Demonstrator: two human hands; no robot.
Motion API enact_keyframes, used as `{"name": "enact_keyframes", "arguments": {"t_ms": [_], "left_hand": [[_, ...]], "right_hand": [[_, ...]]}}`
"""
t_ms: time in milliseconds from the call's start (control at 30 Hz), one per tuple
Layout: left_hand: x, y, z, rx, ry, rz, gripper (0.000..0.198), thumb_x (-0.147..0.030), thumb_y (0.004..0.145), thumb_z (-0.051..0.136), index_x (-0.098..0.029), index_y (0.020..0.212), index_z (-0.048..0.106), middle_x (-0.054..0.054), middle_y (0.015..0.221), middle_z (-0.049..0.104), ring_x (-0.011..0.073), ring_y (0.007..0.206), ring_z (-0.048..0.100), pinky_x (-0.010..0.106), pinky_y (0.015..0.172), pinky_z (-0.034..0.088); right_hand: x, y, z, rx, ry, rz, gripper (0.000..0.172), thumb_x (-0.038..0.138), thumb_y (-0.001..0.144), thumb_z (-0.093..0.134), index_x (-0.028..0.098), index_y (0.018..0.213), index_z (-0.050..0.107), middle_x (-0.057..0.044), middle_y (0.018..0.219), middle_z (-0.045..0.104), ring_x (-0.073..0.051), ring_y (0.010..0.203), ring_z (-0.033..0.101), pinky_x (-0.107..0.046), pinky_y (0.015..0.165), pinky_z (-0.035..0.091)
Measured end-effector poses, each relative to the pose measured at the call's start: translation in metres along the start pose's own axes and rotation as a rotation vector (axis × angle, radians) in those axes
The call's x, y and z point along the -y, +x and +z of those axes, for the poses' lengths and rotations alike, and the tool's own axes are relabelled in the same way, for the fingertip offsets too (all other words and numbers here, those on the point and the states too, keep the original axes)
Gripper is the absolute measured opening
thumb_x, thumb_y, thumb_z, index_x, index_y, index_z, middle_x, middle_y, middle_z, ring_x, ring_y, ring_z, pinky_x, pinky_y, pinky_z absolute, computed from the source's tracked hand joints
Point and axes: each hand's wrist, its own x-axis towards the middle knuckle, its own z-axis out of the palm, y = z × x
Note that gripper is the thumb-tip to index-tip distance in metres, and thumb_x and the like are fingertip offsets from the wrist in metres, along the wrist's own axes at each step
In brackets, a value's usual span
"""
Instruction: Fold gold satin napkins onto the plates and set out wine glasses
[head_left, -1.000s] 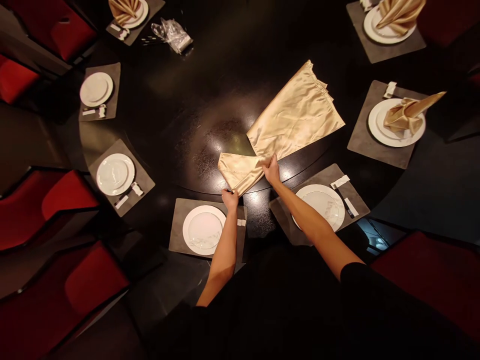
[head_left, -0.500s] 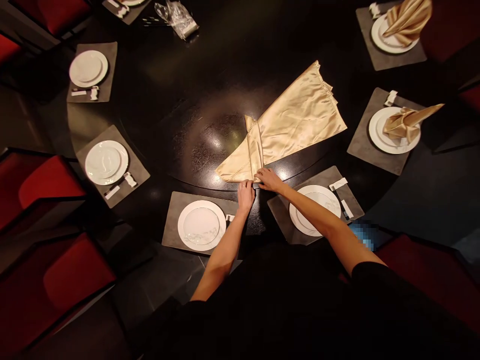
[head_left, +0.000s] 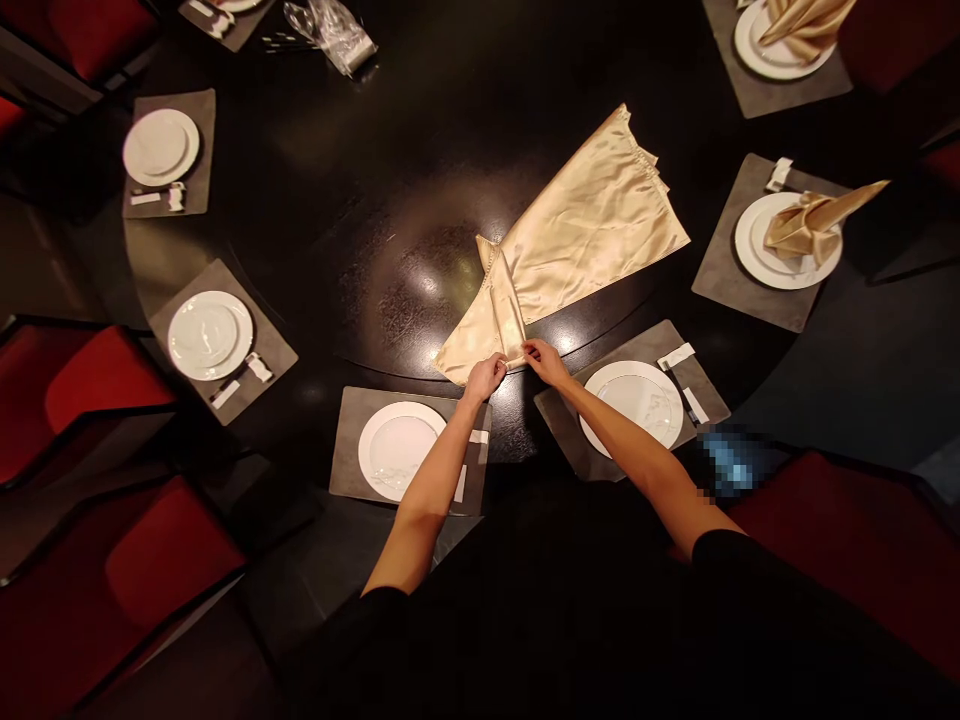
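Note:
A gold satin napkin lies spread on the raised dark centre of a round table. Its near end is folded into a narrow point with a thin strip turned up along the middle. My left hand pinches the napkin's near corner from the left. My right hand pinches the same folded tip from the right. Both hands sit close together at the table's inner rim, just above two empty white plates on grey mats.
Grey placemats with white plates ring the table: two at left, and two at right holding folded gold napkins. A crumpled clear plastic wrapper lies at the far side. Red chairs stand at left and bottom right.
The napkin's near flap was folded over into a narrow pointed end. My two hands came together at that tip; the left moved right and up, the right came down toward me.

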Motion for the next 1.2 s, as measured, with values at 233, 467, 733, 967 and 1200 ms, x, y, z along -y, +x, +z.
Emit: {"name": "enact_keyframes", "arguments": {"t_ms": [233, 467, 733, 967, 1200], "left_hand": [[-0.006, 0.006, 0.006, 0.048, 0.117, 0.096, 0.027, -0.02, 0.108, 0.053, -0.017, 0.122, 0.076, 0.013, 0.114, 0.077, 0.0265, 0.108, 0.071, 0.038, 0.102, 0.054], [-0.026, -0.008, 0.01, -0.01, 0.336, 0.188, 0.027, -0.03, 0.106, 0.065, -0.019, 0.128, 0.075, 0.017, 0.128, 0.069, 0.0325, 0.128, 0.061, 0.043, 0.109, 0.051], [-0.027, 0.005, 0.017, -0.028, 0.17, 0.048, 0.026, -0.021, 0.109, 0.051, -0.017, 0.119, 0.076, 0.015, 0.112, 0.078, 0.0296, 0.113, 0.069, 0.04, 0.104, 0.051], [-0.023, 0.024, 0.007, 0.059, 0.14, 0.056, 0.025, -0.02, 0.107, 0.053, -0.018, 0.112, 0.077, 0.011, 0.104, 0.078, 0.0257, 0.099, 0.069, 0.035, 0.094, 0.053], [-0.033, 0.017, 0.009, 0.041, 0.357, 0.22, 0.029, -0.034, 0.11, 0.057, -0.019, 0.128, 0.073, 0.015, 0.121, 0.07, 0.0291, 0.118, 0.065, 0.038, 0.103, 0.052]], "right_hand": [[-0.001, -0.015, -0.014, 0.174, -0.397, -0.21, 0.027, 0.027, 0.104, 0.062, 0.021, 0.125, 0.078, -0.014, 0.125, 0.069, -0.03, 0.122, 0.056, -0.043, 0.108, 0.05], [0.001, -0.008, -0.029, 0.273, -0.464, -0.183, 0.034, 0.024, 0.108, 0.053, 0.018, 0.133, 0.075, -0.014, 0.118, 0.075, -0.029, 0.116, 0.062, -0.039, 0.105, 0.047], [0.007, 0.0, -0.024, 0.18, -0.301, 0.229, 0.03, 0.033, 0.107, 0.061, 0.022, 0.135, 0.064, -0.005, 0.1, 0.079, -0.024, 0.092, 0.071, -0.03, 0.084, 0.05], [0.001, -0.012, -0.034, 0.255, -0.496, -0.243, 0.024, 0.031, 0.107, 0.059, 0.019, 0.123, 0.074, -0.015, 0.127, 0.071, -0.03, 0.122, 0.06, -0.04, 0.105, 0.049], [-0.009, -0.001, -0.033, 0.161, -0.209, 0.117, 0.031, 0.029, 0.103, 0.063, 0.021, 0.133, 0.066, -0.005, 0.109, 0.077, -0.022, 0.097, 0.069, -0.032, 0.092, 0.053]]}}
